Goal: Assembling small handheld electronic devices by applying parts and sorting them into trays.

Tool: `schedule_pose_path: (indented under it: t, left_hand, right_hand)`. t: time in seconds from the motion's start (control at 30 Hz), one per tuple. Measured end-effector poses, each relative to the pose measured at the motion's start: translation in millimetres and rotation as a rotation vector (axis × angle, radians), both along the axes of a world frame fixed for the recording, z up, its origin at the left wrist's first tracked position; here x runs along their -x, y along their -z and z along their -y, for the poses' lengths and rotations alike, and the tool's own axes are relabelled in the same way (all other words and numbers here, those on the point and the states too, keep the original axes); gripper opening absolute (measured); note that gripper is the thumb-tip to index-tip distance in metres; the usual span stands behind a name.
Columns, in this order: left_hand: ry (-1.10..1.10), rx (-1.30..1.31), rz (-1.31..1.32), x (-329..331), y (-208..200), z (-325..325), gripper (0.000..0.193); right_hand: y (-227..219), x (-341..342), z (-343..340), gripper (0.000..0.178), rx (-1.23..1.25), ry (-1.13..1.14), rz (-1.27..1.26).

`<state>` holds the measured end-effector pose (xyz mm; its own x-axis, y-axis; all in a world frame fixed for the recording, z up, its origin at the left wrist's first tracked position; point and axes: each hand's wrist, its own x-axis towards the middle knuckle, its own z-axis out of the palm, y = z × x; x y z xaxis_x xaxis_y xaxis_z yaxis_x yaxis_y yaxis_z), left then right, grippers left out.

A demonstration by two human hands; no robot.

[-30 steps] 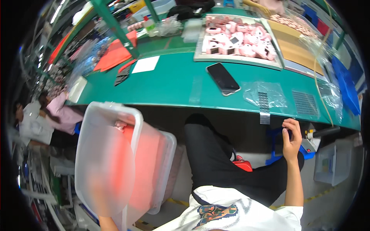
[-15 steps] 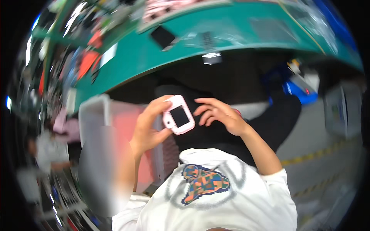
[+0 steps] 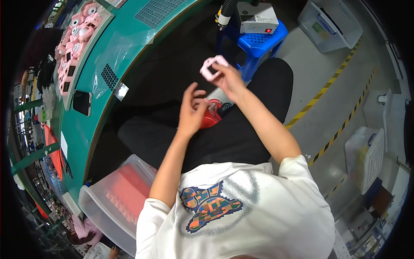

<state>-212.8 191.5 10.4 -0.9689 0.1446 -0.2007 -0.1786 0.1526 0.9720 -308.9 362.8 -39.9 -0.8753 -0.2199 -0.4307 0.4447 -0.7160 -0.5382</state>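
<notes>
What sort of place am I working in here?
Most likely a factory assembly area: pink devices of one kind crowd a tray on a green workbench, and black-and-yellow tape marks the floor.

Pink casing (image 3: pixel 205 70): rounded outline, dark centre. Pose: tilted, held aloft in right-hand fingers (image 3: pixel 221 68), near and left of blue stool (image 3: pixel 261 45).

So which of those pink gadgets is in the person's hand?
The single pink gadget in the right hand, away from the green table; the other pink ones lie crowded in the tray on it.
</notes>
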Motion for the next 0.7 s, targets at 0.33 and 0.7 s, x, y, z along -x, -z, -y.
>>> schedule_pose_path:
  t: [0.33, 0.7]
  left_hand:
    - [0.088, 0.301, -0.023, -21.6, 22.5, 8.2, 0.028]
    - [-0.162, -0.096, 0.305, -13.0, 38.4, 37.4, 0.025]
  right_hand:
    - [-16.5, 64.7, -12.2, 0.038, -0.114, 0.372, -0.216]
    - [-23.5, 69.8, 3.5, 0.037, -0.143, 0.405, -0.136]
